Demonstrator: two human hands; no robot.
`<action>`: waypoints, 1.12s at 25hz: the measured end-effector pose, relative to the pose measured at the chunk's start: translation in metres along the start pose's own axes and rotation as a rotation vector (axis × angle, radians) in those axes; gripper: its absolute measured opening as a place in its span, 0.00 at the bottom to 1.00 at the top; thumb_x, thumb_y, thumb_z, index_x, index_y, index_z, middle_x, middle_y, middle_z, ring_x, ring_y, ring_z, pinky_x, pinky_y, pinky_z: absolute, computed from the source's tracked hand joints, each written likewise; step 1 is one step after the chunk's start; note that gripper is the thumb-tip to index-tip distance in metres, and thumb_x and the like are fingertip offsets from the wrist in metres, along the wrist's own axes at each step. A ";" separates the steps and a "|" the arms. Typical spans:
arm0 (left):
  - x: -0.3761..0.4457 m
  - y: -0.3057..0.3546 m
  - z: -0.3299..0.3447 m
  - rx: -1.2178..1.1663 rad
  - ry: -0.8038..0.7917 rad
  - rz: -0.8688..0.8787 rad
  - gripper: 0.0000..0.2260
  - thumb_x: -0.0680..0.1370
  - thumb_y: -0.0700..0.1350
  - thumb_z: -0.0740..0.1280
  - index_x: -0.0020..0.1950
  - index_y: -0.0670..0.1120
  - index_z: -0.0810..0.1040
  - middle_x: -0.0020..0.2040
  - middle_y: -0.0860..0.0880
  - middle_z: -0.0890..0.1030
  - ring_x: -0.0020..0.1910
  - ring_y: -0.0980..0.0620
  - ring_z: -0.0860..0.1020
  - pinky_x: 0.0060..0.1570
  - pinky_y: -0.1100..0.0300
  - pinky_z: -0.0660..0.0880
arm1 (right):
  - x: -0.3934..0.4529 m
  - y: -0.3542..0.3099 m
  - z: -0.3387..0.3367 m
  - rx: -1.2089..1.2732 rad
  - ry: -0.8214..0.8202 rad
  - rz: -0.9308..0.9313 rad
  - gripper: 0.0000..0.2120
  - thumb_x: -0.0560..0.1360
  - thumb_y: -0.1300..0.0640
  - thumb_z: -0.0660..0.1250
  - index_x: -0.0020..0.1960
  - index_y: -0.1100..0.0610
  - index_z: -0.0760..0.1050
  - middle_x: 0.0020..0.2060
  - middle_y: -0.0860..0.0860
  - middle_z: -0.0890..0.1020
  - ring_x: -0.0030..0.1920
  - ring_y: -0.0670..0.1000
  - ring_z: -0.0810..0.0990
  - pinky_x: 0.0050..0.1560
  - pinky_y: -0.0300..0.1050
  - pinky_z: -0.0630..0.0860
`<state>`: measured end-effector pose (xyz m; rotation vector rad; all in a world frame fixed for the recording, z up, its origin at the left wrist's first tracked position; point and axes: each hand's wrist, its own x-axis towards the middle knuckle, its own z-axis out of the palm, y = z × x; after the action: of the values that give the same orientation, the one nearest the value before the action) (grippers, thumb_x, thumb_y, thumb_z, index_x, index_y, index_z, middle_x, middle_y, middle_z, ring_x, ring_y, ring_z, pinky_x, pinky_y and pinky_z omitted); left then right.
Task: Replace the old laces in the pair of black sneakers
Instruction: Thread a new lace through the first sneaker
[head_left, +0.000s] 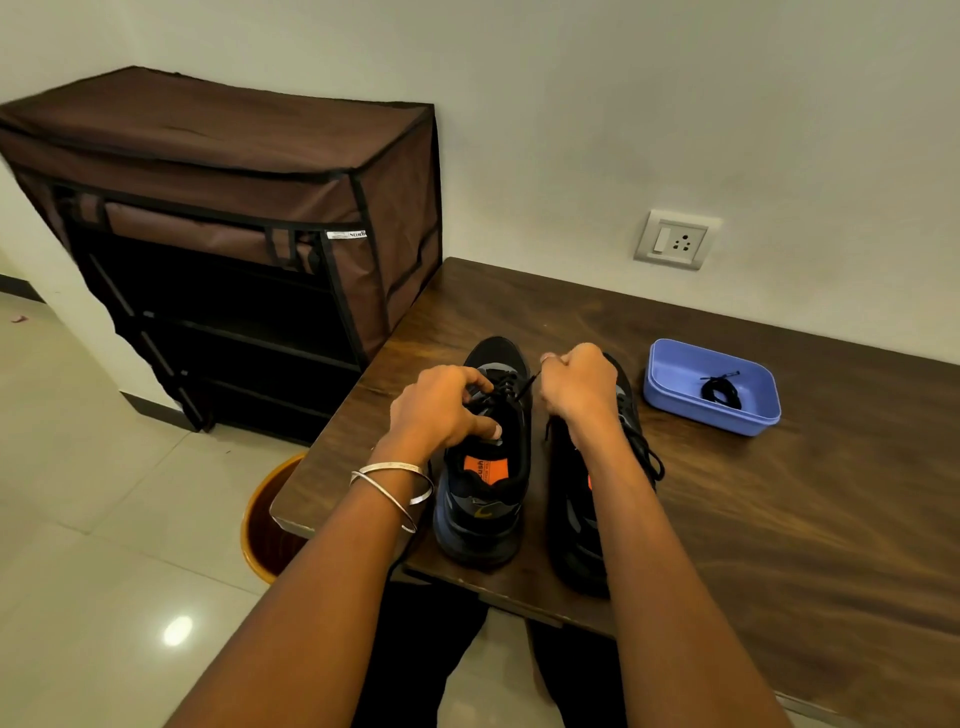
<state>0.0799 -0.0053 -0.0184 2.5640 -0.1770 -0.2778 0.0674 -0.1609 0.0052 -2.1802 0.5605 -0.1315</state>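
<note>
Two black sneakers stand side by side on the wooden table, toes pointing away from me. The left sneaker (488, 483) has an orange tongue label. My left hand (441, 410) grips its laced upper, thumb on the tongue. My right hand (576, 387) pinches a black lace end (525, 387) pulled taut out of the left sneaker's eyelets. My right forearm covers much of the right sneaker (636, 431), whose lace hangs loose at its right side. A coiled black lace (721, 391) lies in the blue tray.
The blue plastic tray (670, 371) sits on the table (779, 519) right of the shoes. A brown fabric shoe rack (234, 208) stands to the left against the wall. An orange bin (265, 525) is below the table's left corner. A wall socket (674, 240) is behind.
</note>
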 end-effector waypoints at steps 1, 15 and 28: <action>-0.001 0.000 0.001 0.024 0.009 -0.014 0.29 0.64 0.59 0.78 0.64 0.62 0.74 0.59 0.54 0.77 0.59 0.49 0.75 0.55 0.50 0.71 | -0.001 -0.004 -0.008 0.160 0.054 0.001 0.17 0.80 0.56 0.60 0.40 0.68 0.74 0.38 0.61 0.81 0.42 0.63 0.82 0.46 0.59 0.80; -0.002 -0.001 -0.006 0.307 0.124 0.081 0.28 0.61 0.69 0.73 0.59 0.65 0.76 0.55 0.55 0.76 0.62 0.47 0.66 0.57 0.44 0.60 | 0.005 0.007 -0.010 -0.387 -0.335 -0.171 0.08 0.77 0.55 0.71 0.45 0.60 0.84 0.44 0.58 0.85 0.48 0.56 0.83 0.51 0.53 0.81; 0.005 -0.005 0.001 0.145 0.000 0.001 0.29 0.66 0.64 0.74 0.65 0.62 0.73 0.60 0.54 0.77 0.64 0.48 0.71 0.62 0.42 0.58 | -0.010 -0.009 -0.055 0.715 0.100 0.054 0.12 0.76 0.53 0.65 0.35 0.55 0.74 0.24 0.50 0.76 0.30 0.51 0.71 0.31 0.44 0.66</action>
<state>0.0845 -0.0025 -0.0222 2.7077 -0.2053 -0.2729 0.0460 -0.1912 0.0480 -1.4679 0.5257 -0.3552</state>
